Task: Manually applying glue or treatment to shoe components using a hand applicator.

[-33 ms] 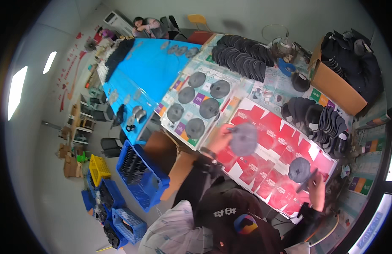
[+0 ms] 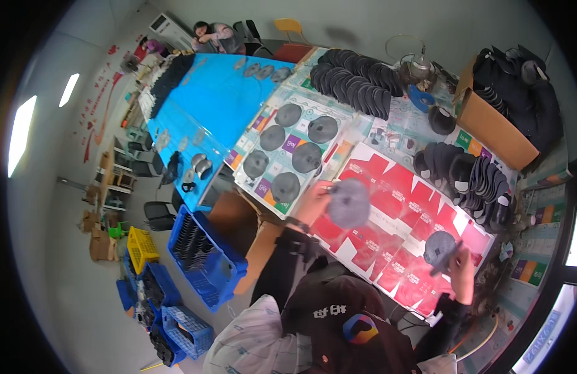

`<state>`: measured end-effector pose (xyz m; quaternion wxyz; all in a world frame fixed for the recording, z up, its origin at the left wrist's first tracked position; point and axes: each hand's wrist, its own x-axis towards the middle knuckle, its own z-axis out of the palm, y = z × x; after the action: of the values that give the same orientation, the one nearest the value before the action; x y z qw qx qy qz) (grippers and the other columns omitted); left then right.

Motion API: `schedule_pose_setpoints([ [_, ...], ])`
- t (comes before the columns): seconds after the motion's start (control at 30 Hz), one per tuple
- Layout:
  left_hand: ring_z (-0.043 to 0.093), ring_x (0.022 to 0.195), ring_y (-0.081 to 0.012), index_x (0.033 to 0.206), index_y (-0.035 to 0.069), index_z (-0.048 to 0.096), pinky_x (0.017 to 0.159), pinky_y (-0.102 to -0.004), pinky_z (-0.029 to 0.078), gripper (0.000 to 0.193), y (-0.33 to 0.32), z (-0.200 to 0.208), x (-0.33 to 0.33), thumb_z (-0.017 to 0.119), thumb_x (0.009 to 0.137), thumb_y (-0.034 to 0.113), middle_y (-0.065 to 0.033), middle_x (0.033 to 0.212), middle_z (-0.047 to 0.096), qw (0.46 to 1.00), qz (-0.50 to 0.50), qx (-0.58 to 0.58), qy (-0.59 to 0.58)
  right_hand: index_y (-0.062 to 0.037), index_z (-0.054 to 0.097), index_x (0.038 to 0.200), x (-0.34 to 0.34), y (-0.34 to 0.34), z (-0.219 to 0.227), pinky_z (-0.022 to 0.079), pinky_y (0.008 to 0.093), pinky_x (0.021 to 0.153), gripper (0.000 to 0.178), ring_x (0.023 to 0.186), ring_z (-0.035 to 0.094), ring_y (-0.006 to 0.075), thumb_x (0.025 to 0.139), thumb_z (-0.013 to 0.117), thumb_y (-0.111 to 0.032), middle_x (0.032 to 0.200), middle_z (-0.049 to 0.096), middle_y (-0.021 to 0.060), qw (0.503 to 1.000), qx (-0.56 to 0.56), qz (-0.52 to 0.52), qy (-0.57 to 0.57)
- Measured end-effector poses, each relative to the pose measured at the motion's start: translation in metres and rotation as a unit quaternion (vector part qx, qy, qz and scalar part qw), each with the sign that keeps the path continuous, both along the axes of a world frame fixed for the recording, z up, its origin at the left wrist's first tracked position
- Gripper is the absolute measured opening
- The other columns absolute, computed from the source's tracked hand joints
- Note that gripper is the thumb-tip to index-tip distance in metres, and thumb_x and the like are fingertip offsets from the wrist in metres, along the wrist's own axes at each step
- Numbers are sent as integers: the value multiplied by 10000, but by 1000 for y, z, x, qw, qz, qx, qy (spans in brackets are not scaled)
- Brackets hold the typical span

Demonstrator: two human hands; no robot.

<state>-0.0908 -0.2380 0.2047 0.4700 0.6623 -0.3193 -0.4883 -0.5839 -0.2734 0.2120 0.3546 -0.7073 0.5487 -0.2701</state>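
My left hand (image 2: 316, 202) grips a round grey fabric disc (image 2: 349, 204) with a small mark at its centre, holding it over the left part of a red-and-white printed board (image 2: 388, 215). Another grey disc (image 2: 439, 247) lies on the board's right side. Just beside it, my right hand (image 2: 461, 269) is closed around a slim dark tool (image 2: 443, 262), blurred, whose exact kind I cannot make out. The tool's end overlaps the lower right edge of that disc. To the left, several similar discs (image 2: 307, 158) rest in two rows on a white printed board (image 2: 241, 182).
Stacks of dark curved pieces (image 2: 351, 87) stand at the back, with more (image 2: 475, 181) on the right. A cardboard box (image 2: 497, 128) of dark pieces is behind those. A kettle (image 2: 418, 68), a blue tape roll (image 2: 420, 98), a blue table (image 2: 207, 100) and a blue crate (image 2: 223, 280) surround me; a person (image 2: 219, 38) sits far off.
My left hand has moved slightly left and down with the grey disc. My right hand has shifted a little left and up, bringing the dark tool over the lying disc's edge.
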Motion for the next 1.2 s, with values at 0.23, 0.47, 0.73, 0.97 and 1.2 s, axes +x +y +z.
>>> schedule_pose_setpoints([
  [0.23, 603, 726, -122, 1170, 99, 655, 596, -292, 517, 283, 94, -80, 209, 612, 894, 52, -38, 836, 619, 973, 167, 38, -157, -16, 498, 1036, 255, -44, 1, 544, 417, 621, 152, 774, 705, 392, 958, 617, -69, 844, 658, 213, 996, 4, 84, -8],
  [0.47, 664, 754, -153, 1219, 102, 633, 568, -284, 551, 334, 88, -115, 337, 565, 919, -29, -76, 934, 687, 971, 171, -17, -166, -29, 459, 1064, 515, -104, -82, 618, 397, 646, 160, 789, 681, 208, 985, 594, -64, 899, 609, 108, 981, 50, 122, -143],
  [0.73, 631, 873, -123, 1296, 113, 581, 660, -307, 596, 388, 31, -107, 408, 537, 934, -20, -38, 1036, 632, 972, 229, -34, 38, -37, 528, 1140, 716, -163, -107, 628, 405, 808, 172, 950, 613, 199, 987, 581, -96, 1035, 554, 100, 904, 219, 45, -364],
  [0.97, 647, 944, -409, 1039, 81, 632, 810, -471, 533, 199, 18, -244, 398, 624, 841, 67, -156, 1007, 660, 893, 257, -49, -367, -25, 557, 1090, 751, -166, -247, 558, 448, 811, 297, 956, 647, 389, 815, 668, -44, 1120, 605, 160, 980, 125, -44, -147],
  [1.2, 627, 954, -370, 1005, 114, 637, 790, -458, 529, 117, 14, -205, 383, 635, 891, 86, -119, 1035, 626, 888, 189, -9, -419, -75, 604, 1053, 738, -155, -218, 494, 480, 891, 179, 1041, 588, 370, 879, 629, -44, 1145, 552, 143, 980, -171, 23, 94],
])
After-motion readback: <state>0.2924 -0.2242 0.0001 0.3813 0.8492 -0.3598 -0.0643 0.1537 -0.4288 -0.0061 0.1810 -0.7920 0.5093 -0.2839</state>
